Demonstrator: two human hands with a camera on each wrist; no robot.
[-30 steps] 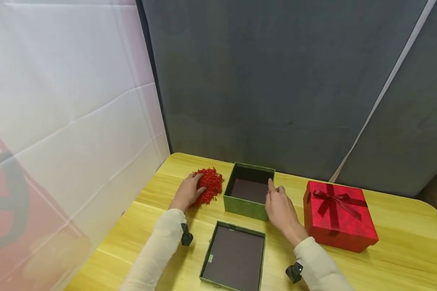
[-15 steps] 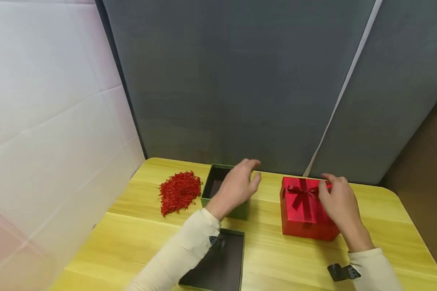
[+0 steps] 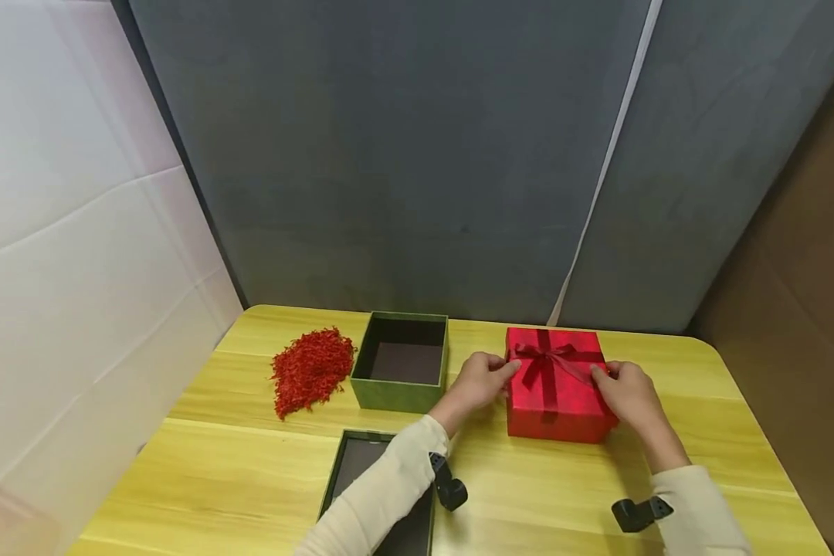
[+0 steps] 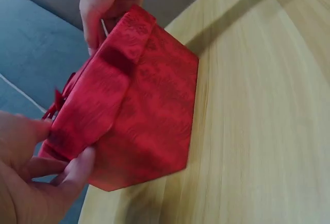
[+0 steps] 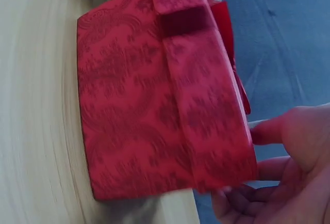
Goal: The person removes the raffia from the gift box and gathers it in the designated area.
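Red gift box (image 3: 554, 394) sits on the yellow table (image 3: 250, 463), right of the open green box (image 3: 401, 360). Nearer lies the green lid (image 3: 361, 494). The left hand (image 3: 482, 380) and right hand (image 3: 625, 394) grip the red lid's opposite edges, fingers curled. Wrist views show thumbs under the rim, perhaps lifting. Red shreds (image 3: 310, 369) lie left of the green box.

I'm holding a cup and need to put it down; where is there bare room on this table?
Bare table lies right of the red gift box, and along the front left below the red shreds. It is crowded between the green box and the gift box, where the left hand reaches.
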